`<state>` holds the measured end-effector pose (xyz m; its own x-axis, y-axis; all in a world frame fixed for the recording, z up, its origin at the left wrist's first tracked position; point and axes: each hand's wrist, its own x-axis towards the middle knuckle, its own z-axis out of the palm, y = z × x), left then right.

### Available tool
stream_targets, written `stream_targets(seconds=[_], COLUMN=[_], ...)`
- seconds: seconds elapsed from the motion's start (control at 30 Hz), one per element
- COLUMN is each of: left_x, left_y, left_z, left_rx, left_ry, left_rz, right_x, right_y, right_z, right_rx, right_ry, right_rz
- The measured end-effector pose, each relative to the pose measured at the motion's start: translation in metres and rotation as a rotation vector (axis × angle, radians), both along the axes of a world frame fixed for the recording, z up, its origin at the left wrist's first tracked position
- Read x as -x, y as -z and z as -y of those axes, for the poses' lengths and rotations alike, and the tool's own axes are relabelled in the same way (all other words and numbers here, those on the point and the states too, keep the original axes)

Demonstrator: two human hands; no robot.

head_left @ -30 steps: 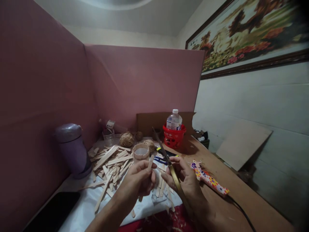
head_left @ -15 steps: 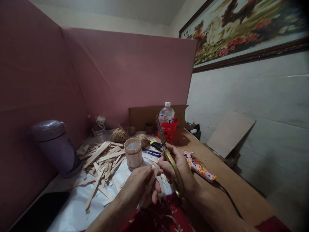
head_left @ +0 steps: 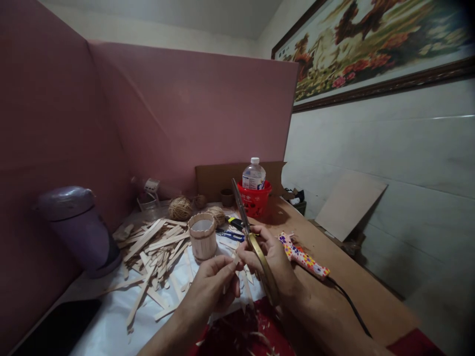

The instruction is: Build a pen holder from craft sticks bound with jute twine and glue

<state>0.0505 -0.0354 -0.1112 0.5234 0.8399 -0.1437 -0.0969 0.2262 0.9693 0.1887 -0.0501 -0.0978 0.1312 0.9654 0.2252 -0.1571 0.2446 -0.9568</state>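
Observation:
My right hand (head_left: 280,269) grips a pair of scissors (head_left: 241,205) with brass-coloured handles. Their blades point up and away, and look closed. The thumb and finger of my left hand (head_left: 213,284) pinch a small piece of wooden craft stick (head_left: 236,260), partly hidden by the fingers. My right fingertips meet it from the other side. Just beyond my left hand stands a small cup (head_left: 203,243) clad in upright wooden strips. A heap of craft sticks (head_left: 159,252) lies to its left. Shavings lie on red cloth (head_left: 237,331) below my hands.
A purple tumbler (head_left: 79,232) and a black flat object (head_left: 61,326) are at left. Twine balls (head_left: 180,208), a utility knife (head_left: 235,223) and a red bucket (head_left: 256,200) with a bottle (head_left: 254,174) sit behind. A flower-patterned glue gun (head_left: 304,257) with a cord lies right.
My hands have drawn closer together at the fingertips, and the wooden piece shows less between them. The view has shifted slightly, moving the scene a little left in the picture.

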Motion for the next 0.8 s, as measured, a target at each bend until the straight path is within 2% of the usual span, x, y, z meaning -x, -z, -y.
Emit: stream_targets(seconds=[0.13, 0.27, 0.37, 0.63, 0.8], left_x=[0.0, 0.003, 0.008, 0.025, 0.027], left_y=[0.002, -0.002, -0.011, -0.038, -0.038], left_z=[0.003, 0.007, 0.008, 0.007, 0.008], left_rx=[-0.043, -0.07, -0.094, -0.362, -0.457], left_ry=[-0.025, -0.01, -0.118, -0.4, -0.468], left_rz=[-0.015, -0.068, -0.069, -0.056, -0.118], right_x=[0.002, 0.0, -0.004, -0.005, -0.002], right_y=[0.006, 0.012, 0.011, 0.003, 0.009], right_z=[0.001, 0.001, 0.001, 0.012, 0.014], right_rx=[-0.09, -0.076, -0.116, -0.268, -0.345], right_ry=[-0.002, 0.025, 0.049, 0.249, 0.346], right_rz=[0.083, 0.14, 0.216, 0.901, 1.077])
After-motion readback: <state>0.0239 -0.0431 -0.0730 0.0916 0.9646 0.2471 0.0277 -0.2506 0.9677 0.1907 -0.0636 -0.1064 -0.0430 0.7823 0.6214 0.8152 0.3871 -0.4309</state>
